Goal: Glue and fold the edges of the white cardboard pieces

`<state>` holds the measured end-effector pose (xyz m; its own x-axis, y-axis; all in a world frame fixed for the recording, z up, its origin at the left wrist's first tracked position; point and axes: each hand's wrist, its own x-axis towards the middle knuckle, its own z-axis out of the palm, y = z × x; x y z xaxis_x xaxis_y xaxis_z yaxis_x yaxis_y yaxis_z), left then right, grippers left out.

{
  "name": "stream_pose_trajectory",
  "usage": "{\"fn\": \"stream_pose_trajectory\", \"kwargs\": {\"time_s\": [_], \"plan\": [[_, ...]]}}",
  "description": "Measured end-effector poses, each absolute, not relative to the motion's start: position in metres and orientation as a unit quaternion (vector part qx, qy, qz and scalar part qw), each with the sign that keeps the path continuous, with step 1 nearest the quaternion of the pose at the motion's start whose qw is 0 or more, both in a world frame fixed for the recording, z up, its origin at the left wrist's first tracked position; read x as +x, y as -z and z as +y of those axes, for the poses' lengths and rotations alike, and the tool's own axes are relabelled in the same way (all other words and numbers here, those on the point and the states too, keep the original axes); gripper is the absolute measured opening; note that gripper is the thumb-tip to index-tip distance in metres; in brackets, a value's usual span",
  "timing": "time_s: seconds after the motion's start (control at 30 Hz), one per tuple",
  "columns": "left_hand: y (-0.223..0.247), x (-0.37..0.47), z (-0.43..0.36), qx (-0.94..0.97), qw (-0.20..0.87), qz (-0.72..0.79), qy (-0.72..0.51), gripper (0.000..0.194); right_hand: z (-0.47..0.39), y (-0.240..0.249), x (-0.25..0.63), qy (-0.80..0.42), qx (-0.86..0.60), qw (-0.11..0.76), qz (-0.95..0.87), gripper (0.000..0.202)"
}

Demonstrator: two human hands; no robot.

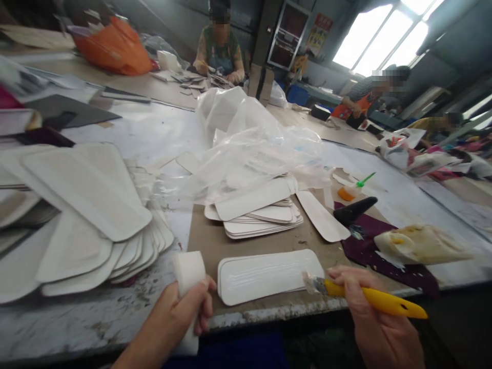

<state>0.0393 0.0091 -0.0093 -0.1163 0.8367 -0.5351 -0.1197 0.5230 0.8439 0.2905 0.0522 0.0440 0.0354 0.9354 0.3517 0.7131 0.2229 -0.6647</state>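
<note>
Two hands work at the near table edge: the left hand (184,307) grips a white foam piece (188,271), fingers curled round it. Right hand (365,307) pinches a yellow-handled brush (369,298), bristles touching the right end of the white flat piece (269,275).

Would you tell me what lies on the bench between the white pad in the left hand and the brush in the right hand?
In the head view, a flat white insole-shaped piece lies between the white pad and the yellow-handled brush.

Bright windows (378,38); grey walls (184,15); long worktables (146,84).
</note>
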Motion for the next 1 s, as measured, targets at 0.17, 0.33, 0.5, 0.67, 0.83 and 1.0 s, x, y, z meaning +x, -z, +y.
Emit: {"fn": "stream_pose_trajectory", "kwargs": {"time_s": [0.17,0.33,0.5,0.67,0.83,1.0], "plan": [[-0.013,0.062,-0.006,0.223,0.734,0.501,-0.401,0.044,0.038,-0.032,0.231,-0.424,-0.534,0.343,-0.646,0.033],[-0.006,0.078,-0.008,0.238,0.74,0.475,-0.412,0.054,0.032,-0.011,0.2,-0.762,-0.417,0.228,-0.439,0.037],[-0.001,0.084,-0.01,0.216,0.733,0.482,-0.429,0.058,0.031,-0.005,0.199,-0.775,-0.416,0.263,-0.396,0.037],[0.005,0.085,-0.013,0.138,0.721,0.471,-0.489,0.058,0.032,-0.003,0.201,-0.713,-0.476,0.283,-0.429,0.04],[0.011,0.091,-0.011,0.085,0.712,0.455,-0.528,0.056,0.033,0.005,0.207,-0.697,-0.486,0.283,-0.445,0.04],[0.025,0.099,-0.015,0.109,0.714,0.453,-0.522,0.061,0.034,0.013,0.215,-0.602,-0.519,0.31,-0.521,0.039]]}}
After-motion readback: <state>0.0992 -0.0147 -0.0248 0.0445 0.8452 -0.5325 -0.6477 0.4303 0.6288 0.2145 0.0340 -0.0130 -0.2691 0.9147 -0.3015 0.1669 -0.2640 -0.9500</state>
